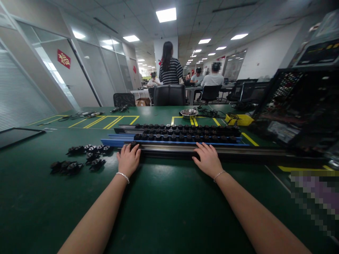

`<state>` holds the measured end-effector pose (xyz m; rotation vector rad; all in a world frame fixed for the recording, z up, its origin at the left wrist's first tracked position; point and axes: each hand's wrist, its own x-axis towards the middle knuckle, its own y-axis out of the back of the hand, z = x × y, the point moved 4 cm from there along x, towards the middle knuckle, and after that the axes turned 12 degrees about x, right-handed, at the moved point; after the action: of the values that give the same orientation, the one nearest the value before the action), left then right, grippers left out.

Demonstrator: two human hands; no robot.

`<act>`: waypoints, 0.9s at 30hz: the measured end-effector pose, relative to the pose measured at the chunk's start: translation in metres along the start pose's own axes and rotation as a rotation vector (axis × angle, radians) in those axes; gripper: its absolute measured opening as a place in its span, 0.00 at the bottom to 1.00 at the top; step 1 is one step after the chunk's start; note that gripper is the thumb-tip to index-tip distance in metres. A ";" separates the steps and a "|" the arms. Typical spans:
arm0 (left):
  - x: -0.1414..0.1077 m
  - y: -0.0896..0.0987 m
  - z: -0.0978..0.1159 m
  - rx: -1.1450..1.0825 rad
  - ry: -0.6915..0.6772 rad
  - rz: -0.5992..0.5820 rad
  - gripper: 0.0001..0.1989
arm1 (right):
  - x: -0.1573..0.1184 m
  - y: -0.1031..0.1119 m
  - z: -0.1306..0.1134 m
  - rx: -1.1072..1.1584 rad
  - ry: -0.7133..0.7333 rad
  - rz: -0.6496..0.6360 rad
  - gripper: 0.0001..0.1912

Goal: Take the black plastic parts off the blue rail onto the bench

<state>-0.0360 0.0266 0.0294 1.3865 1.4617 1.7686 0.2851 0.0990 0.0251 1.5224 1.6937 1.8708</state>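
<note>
A long dark metal rail (166,149) lies crosswise on the green table in front of me. At its left end, my left hand (128,161) is closed around a small black part (134,143) sitting on the rail. My right hand (209,161) grips the rail farther right, fingers over its top and thumb at the near side. Just behind are a blue rail (116,141) and other rails, carrying rows of black parts (173,137). Left of my left hand, several loose black parts (70,166) lie in small groups.
A metal bowl (189,113), a yellow tray (239,120) and cables (212,112) are at the far side. An open computer case (288,106) stands at the right, near the rail's end. A black frame (21,137) lies far left. Several people are beyond the table.
</note>
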 end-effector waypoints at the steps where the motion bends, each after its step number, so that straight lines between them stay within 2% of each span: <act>1: 0.000 0.000 -0.001 0.004 0.005 0.003 0.23 | 0.000 0.000 0.000 -0.002 0.000 -0.001 0.14; 11: 0.005 -0.008 -0.010 0.030 0.029 0.037 0.25 | 0.001 -0.002 0.000 0.008 0.004 0.013 0.14; 27: 0.013 -0.011 -0.021 0.010 0.082 -0.010 0.26 | 0.001 -0.002 0.003 0.021 -0.015 0.011 0.12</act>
<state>-0.0624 0.0316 0.0258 1.3239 1.5193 1.8337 0.2859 0.1024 0.0231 1.5524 1.7069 1.8477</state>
